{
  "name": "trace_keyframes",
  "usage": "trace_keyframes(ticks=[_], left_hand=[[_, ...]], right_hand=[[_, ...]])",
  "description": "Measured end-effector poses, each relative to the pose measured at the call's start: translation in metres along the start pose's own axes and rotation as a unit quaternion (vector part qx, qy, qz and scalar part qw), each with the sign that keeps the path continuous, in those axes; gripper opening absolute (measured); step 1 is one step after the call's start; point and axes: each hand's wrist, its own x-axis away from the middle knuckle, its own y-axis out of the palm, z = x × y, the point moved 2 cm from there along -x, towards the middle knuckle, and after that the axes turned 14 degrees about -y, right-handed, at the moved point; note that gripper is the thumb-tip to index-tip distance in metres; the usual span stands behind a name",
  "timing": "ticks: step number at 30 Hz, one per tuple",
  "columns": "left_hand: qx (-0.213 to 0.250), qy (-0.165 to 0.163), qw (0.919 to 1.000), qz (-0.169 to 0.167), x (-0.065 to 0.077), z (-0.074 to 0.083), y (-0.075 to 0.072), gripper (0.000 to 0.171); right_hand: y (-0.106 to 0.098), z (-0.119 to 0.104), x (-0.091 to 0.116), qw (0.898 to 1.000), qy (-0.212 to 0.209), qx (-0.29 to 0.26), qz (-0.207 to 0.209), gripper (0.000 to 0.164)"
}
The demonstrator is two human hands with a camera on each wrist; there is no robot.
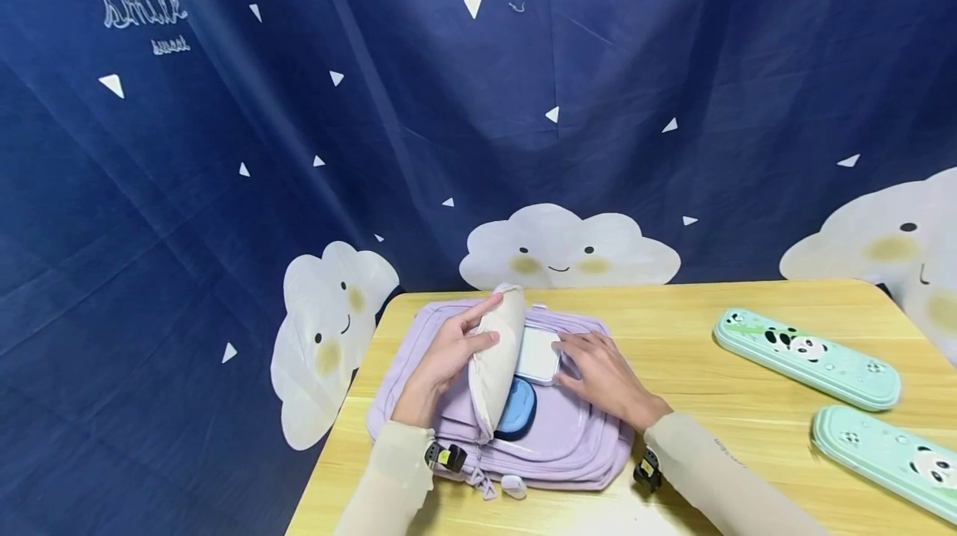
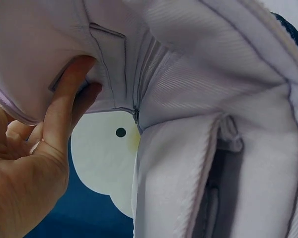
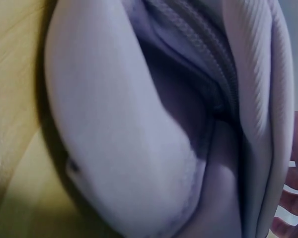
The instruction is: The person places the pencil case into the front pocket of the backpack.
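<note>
A lilac backpack (image 1: pixel 549 449) lies on the table with its front flap (image 1: pixel 503 353) folded up, showing pale lining. My left hand (image 1: pixel 449 349) grips this flap by its edge; in the left wrist view the fingers (image 2: pixel 69 84) lie against the lining. A flat white square case (image 1: pixel 537 353) with a pale blue rim sits at the backpack's opening, and my right hand (image 1: pixel 604 376) holds its right edge. Just below it is a round blue case (image 1: pixel 517 410) with a dark rim, partly hidden by the flap. Little of the right hand (image 3: pixel 295 183) shows in the right wrist view.
Two mint-green panda pencil cases, an upper one (image 1: pixel 807 357) and a lower one (image 1: pixel 890 457), lie at the right of the wooden table (image 1: pixel 650 312). Behind hangs a dark blue curtain (image 1: pixel 419 104) with clouds. Zip pulls (image 1: pixel 482 482) hang at the backpack's front.
</note>
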Motion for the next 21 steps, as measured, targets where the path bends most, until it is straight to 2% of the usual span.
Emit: trace_keyframes(ticks=[10, 17, 21], left_hand=[[0.012, -0.001, 0.9999, 0.001, 0.003, 0.003, 0.013, 0.065], [0.024, -0.007, 0.9997, 0.005, 0.003, 0.004, 0.020, 0.066], [0.033, -0.008, 0.9994, -0.004, 0.004, 0.005, 0.024, 0.066]], right_hand=[[-0.002, 0.000, 0.002, 1.000, -0.012, -0.003, 0.009, 0.057], [-0.007, 0.004, 0.005, 0.999, -0.009, -0.047, 0.011, 0.057], [-0.009, 0.004, 0.006, 0.998, -0.012, -0.068, 0.008, 0.057]])
